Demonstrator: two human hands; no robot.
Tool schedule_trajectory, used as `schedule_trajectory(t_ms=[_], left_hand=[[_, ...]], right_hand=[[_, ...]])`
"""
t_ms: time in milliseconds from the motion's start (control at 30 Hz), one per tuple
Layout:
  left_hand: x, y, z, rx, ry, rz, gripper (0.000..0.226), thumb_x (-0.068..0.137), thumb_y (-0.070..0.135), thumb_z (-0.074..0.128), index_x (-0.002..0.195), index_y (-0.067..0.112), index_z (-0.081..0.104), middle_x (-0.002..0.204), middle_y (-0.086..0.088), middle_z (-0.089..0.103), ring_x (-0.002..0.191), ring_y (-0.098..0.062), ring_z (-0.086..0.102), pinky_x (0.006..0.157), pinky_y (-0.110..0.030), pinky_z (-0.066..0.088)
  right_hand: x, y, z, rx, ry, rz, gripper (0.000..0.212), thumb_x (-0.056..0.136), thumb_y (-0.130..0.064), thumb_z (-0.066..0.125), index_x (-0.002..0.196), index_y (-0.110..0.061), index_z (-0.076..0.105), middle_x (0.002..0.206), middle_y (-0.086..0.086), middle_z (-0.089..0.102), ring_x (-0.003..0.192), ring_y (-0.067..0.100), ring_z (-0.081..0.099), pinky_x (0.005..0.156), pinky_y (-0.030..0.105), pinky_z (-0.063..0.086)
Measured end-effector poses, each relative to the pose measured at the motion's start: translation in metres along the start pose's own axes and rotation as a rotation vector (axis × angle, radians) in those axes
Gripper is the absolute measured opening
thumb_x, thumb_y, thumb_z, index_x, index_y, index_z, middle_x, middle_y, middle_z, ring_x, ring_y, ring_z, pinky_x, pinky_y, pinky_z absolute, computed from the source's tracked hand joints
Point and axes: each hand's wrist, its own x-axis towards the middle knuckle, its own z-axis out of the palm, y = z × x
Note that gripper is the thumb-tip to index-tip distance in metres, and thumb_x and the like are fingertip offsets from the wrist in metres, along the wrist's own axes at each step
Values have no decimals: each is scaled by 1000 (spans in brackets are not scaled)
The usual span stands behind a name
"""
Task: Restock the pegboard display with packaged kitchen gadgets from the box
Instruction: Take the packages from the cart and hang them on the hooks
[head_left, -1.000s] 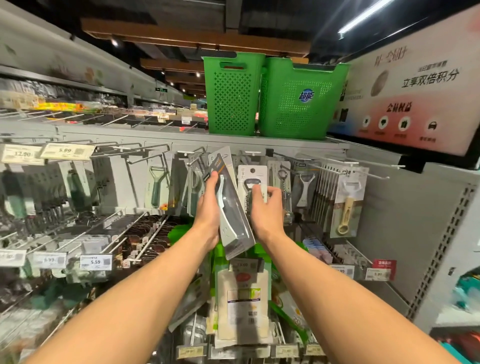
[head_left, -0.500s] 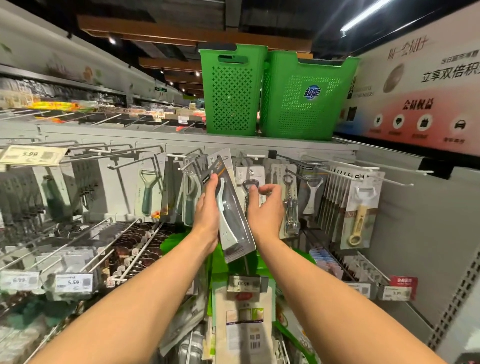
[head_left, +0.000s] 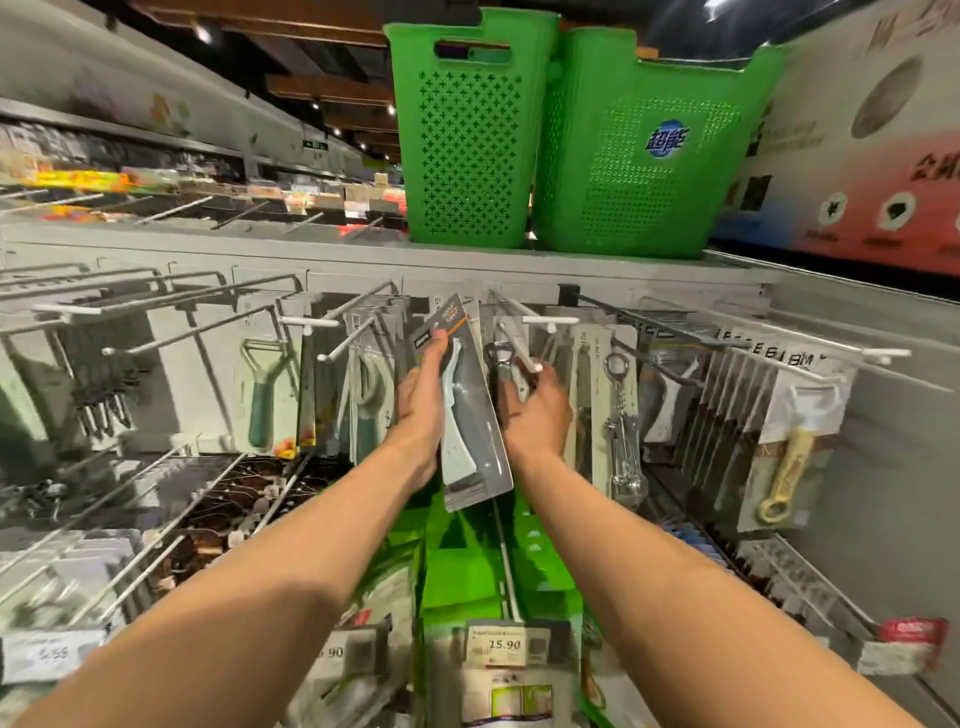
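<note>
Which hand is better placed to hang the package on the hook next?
Left. The left hand grips the grey package, its top near the hook. The right hand carries nothing new; its fingers are at the hook's tip.

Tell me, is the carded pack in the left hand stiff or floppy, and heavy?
Probably stiff: the carded pack looks flat though the left hand grips one side. Likely light: one hand holds it up. Its glossy blister may be slippery.

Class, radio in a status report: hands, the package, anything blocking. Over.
Left hand grips packaged gadget, tilted, not yet hung. Right hand at tip of peg, grip unclear. Bottle opener hangs beside that peg.
</note>
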Motion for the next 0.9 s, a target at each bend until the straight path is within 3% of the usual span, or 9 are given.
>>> schedule_trajectory(t_ms=[100, 200, 300, 467, 567, 633, 733, 833, 900], left_hand=[[20, -2, 1, 16, -24, 16, 102, 48, 102, 69, 125, 34, 73, 126, -1, 75, 123, -30, 67, 113, -54, 46], [22, -2, 0, 27, -44, 27, 101, 52, 102, 67, 126, 34, 74, 126, 0, 75, 123, -29, 67, 114, -53, 46], [14, 2, 1, 20, -40, 74, 102, 54, 100, 67, 130, 32, 71, 126, 2, 75, 122, -25, 68, 113, -50, 46], [-12, 3, -4, 64, 10, 37, 131, 45, 107, 63, 154, 38, 45, 154, 5, 55, 144, -24, 49, 122, -55, 34], [-45, 12, -11, 155, 0, 82, 132, 46, 109, 58, 156, 40, 42, 161, 7, 46, 148, -23, 44, 122, -55, 34], [-65, 17, -16, 205, 19, 121, 125, 53, 107, 53, 154, 34, 48, 161, 2, 46, 145, -25, 47, 121, -53, 37], [-91, 16, -26, 176, 22, 150, 102, 61, 101, 55, 133, 30, 66, 141, -1, 66, 129, -27, 63, 115, -54, 45], [-102, 6, -43, 128, 99, 139, 90, 66, 92, 53, 131, 31, 69, 131, 0, 72, 122, -27, 67, 111, -54, 48], [-122, 8, -47, 99, 145, 119, 80, 69, 85, 54, 128, 33, 70, 132, 0, 71, 123, -28, 67, 111, -56, 48]], right_hand=[[15, 4, 7, -39, -4, -10, 24, 100, -14, 62, 124, -17, 66, 128, 6, 66, 117, 21, 62, 96, 20, 43], [24, 9, 12, -44, -23, 8, 27, 99, -14, 62, 125, -21, 68, 130, 3, 67, 122, 22, 62, 108, 29, 46], [25, 6, 13, -60, -49, 30, 33, 100, -18, 61, 132, -21, 66, 134, 5, 65, 124, 24, 60, 111, 36, 47], [5, -2, -3, 37, -21, -9, 25, 104, -34, 55, 116, -20, 71, 113, 4, 72, 107, 22, 66, 89, 27, 49], [-17, -14, -19, 154, -152, -51, 29, 102, -45, 59, 104, -19, 73, 96, -5, 75, 89, 8, 69, 76, 22, 52], [-32, -18, -25, 156, -247, -81, 17, 101, -35, 64, 98, -21, 73, 90, -7, 76, 79, 1, 67, 76, 20, 54], [-54, -21, -29, 181, -281, -108, 11, 101, -26, 64, 95, -23, 73, 92, -4, 77, 86, 10, 71, 85, 33, 59], [-84, -32, -46, 170, -289, -164, 16, 105, -27, 58, 96, -22, 71, 92, -5, 75, 85, 6, 69, 77, 18, 53], [-100, -37, -58, 159, -284, -182, 17, 105, -29, 56, 101, -20, 70, 94, -5, 73, 86, 6, 67, 78, 18, 51]])
